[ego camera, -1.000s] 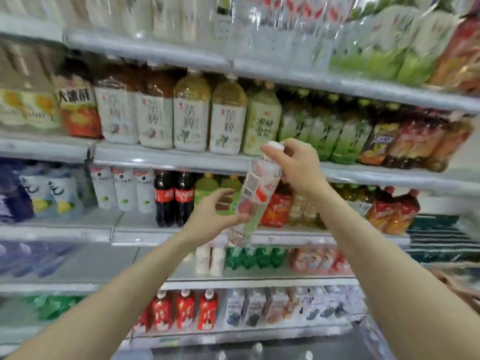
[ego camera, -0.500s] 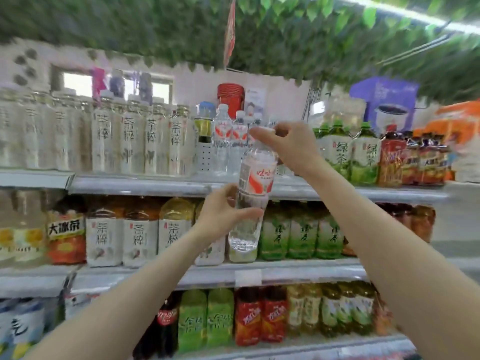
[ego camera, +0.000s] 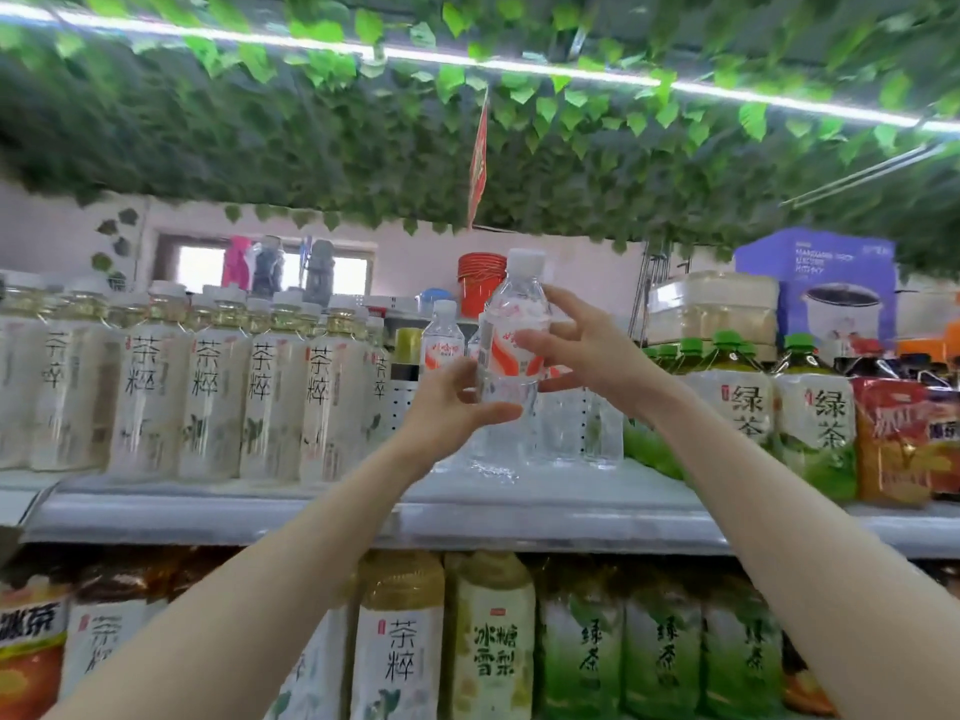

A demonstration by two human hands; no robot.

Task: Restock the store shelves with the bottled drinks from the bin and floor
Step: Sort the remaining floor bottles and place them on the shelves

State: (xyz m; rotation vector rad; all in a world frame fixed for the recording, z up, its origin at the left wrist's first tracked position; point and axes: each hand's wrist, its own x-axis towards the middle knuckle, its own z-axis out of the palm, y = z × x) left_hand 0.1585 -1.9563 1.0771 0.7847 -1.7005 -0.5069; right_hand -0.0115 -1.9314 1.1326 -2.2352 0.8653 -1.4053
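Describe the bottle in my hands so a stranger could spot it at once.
Look at the top shelf, in the gap between the pale tea bottles and the green-capped bottles. There the left hand and right hand hold the water bottle: clear, white-capped, red-and-white label, the only one being held.

2 slender bare forearms; left hand [ego camera: 447,402], right hand [ego camera: 587,350] apparently bare.

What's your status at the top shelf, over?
Left hand and right hand grip the water bottle. Bottle near upright at top shelf front, matching bottles behind. Nothing seen blocking.
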